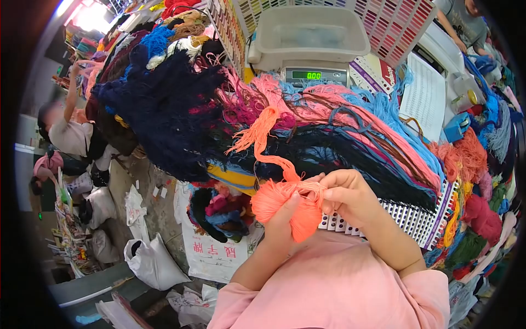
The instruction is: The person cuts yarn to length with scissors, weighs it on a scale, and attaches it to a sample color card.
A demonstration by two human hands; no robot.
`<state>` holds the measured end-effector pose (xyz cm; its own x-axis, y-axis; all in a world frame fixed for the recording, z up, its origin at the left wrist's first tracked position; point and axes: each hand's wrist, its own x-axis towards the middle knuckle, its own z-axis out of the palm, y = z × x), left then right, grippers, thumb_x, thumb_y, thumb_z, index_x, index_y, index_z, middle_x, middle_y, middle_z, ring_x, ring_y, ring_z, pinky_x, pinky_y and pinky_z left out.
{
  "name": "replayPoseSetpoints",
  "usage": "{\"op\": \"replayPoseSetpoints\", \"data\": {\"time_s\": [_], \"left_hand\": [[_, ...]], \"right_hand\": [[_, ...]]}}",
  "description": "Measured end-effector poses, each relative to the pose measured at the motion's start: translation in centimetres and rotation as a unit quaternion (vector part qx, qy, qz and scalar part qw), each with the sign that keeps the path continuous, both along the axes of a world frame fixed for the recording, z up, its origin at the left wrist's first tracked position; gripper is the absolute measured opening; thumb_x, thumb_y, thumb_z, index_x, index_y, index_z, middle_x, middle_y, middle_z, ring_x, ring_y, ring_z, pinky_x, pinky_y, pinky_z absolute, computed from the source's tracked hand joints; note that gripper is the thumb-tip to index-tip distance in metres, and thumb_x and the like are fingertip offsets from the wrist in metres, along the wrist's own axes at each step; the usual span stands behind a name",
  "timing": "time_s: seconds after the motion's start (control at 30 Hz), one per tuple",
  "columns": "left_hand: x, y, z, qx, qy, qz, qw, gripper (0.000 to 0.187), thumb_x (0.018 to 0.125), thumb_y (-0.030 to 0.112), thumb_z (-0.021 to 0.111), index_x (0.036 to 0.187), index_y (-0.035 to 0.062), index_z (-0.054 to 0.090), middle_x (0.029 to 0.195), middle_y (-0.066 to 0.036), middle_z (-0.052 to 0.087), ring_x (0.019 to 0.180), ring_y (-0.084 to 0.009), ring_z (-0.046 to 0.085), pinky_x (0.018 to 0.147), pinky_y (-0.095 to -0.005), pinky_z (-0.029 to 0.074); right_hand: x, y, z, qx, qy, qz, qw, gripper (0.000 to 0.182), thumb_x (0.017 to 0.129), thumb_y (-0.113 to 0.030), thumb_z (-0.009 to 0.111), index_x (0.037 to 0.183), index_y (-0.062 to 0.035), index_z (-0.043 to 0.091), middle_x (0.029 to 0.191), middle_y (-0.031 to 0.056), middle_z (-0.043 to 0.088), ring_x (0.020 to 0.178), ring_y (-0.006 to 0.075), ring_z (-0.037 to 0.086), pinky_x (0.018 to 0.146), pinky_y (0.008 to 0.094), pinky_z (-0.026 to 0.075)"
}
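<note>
A bundle of coral-orange yarn (304, 223) is held between my two hands in front of my chest. My left hand (282, 219) grips its left side, the thumb lying on the strands. At the bundle's upper right, my right hand (345, 197) pinches strands with thumb and fingers. From the bundle's top a coral tail (264, 131) runs up over the heaped yarn, its loose end spread across pink skeins (268, 90). Dark navy yarn (164, 115) lies at the upper left, and black yarn (350, 170) just beyond my hands.
Behind the yarn stands a scale (315, 75) reading 0.00 under a clear plastic tub (309, 33). A printed sheet (424, 96) lies to the right. White sacks (156, 263) are on the floor at left. One person is at far left, another at upper right.
</note>
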<state>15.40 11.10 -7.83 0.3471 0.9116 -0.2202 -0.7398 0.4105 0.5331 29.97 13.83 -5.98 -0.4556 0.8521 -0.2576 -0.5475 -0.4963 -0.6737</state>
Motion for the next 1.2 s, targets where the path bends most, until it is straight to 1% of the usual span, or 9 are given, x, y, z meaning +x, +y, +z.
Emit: {"op": "replayPoseSetpoints", "data": {"time_s": [0.17,0.53,0.63,0.7,0.83,0.97,1.0,1.1,1.2], "left_hand": [[1.0,-0.1,0.6,0.032,0.206,0.046,0.977,0.029,0.083,0.013,0.040,0.103,-0.0058,0.045,0.110,-0.016,0.045,0.099,-0.0210,0.046,0.086,-0.0324,0.035],[-1.6,1.4,0.3,0.031,0.069,0.032,0.997,0.024,0.082,0.015,0.044,0.095,-0.0037,0.051,0.093,-0.011,0.054,0.086,-0.0162,0.051,0.077,-0.0280,0.041],[-3.1,1.6,1.0,-0.028,0.084,-0.004,0.996,0.023,0.081,0.015,0.044,0.093,-0.0035,0.051,0.085,-0.010,0.054,0.079,-0.0154,0.053,0.074,-0.0280,0.042],[-5.3,1.2,0.8,0.039,0.129,0.028,0.991,0.018,0.083,0.018,0.043,0.084,0.0021,0.051,0.073,-0.004,0.052,0.073,-0.0130,0.051,0.067,-0.0243,0.041],[-16.2,-0.9,-4.8,0.066,-0.486,0.128,0.862,0.022,0.084,0.020,0.032,0.063,0.0149,0.036,0.054,0.006,0.033,0.048,-0.0058,0.038,0.054,-0.0236,0.034],[-30.9,-10.5,-17.0,0.102,-0.289,0.339,0.889,0.029,0.084,0.023,0.029,0.070,0.0041,0.045,0.062,-0.003,0.049,0.055,-0.0127,0.048,0.060,-0.0282,0.040],[-31.0,-11.7,-15.3,-0.069,-0.057,0.430,0.898,0.030,0.083,0.024,0.031,0.075,0.0003,0.047,0.067,-0.008,0.052,0.061,-0.0178,0.051,0.063,-0.0302,0.042],[-36.6,-18.2,-16.7,-0.366,0.428,0.468,0.681,0.039,0.080,0.031,0.036,0.087,-0.0032,0.052,0.088,-0.016,0.055,0.078,-0.0302,0.054,0.067,-0.0363,0.046],[-39.0,-22.2,-16.3,-0.433,0.365,0.466,0.680,0.034,0.076,0.033,0.039,0.080,0.0032,0.054,0.087,-0.013,0.054,0.075,-0.0252,0.053,0.062,-0.0366,0.046]], "right_hand": [[-0.6,-0.1,0.6,0.063,-0.121,-0.011,0.991,0.011,0.075,-0.003,0.051,0.081,0.0040,0.057,0.068,0.0080,0.058,0.055,0.0096,0.055,0.049,0.0202,0.046],[-0.8,0.8,1.0,-0.154,0.039,0.080,0.984,0.014,0.077,-0.010,0.052,0.081,0.0023,0.057,0.065,0.0053,0.056,0.047,0.0080,0.047,0.045,0.0199,0.039],[-0.6,1.2,1.3,0.026,-0.201,0.183,0.962,0.013,0.078,-0.009,0.052,0.083,0.0017,0.056,0.066,0.0049,0.055,0.046,0.0069,0.042,0.042,0.0201,0.035],[0.2,2.2,3.0,-0.004,-0.099,0.121,0.988,0.012,0.078,-0.009,0.051,0.083,0.0006,0.056,0.062,0.0045,0.052,0.046,0.0070,0.043,0.047,0.0229,0.043],[3.1,3.5,3.6,-0.047,-0.125,0.090,0.987,0.013,0.079,-0.010,0.049,0.084,0.0014,0.051,0.054,0.0022,0.044,0.046,0.0095,0.045,0.056,0.0290,0.050],[10.7,9.2,2.2,-0.012,-0.246,-0.119,0.962,0.013,0.077,-0.012,0.052,0.070,-0.0027,0.047,0.050,-0.0032,0.031,0.044,0.0086,0.038,0.062,0.0285,0.048],[13.3,11.6,1.9,0.039,-0.257,-0.152,0.954,0.016,0.077,-0.012,0.051,0.066,-0.0042,0.044,0.050,-0.0039,0.029,0.045,0.0085,0.037,0.063,0.0283,0.047],[19.9,18.2,3.1,0.012,-0.164,-0.282,0.945,0.017,0.079,-0.003,0.048,0.063,-0.0024,0.042,0.050,-0.0039,0.023,0.042,0.0061,0.024,0.072,0.0305,0.045],[18.6,21.2,7.4,0.057,-0.189,-0.353,0.915,0.021,0.080,-0.007,0.048,0.061,-0.0018,0.042,0.049,-0.0018,0.027,0.042,0.0078,0.028,0.070,0.0295,0.045]]}}
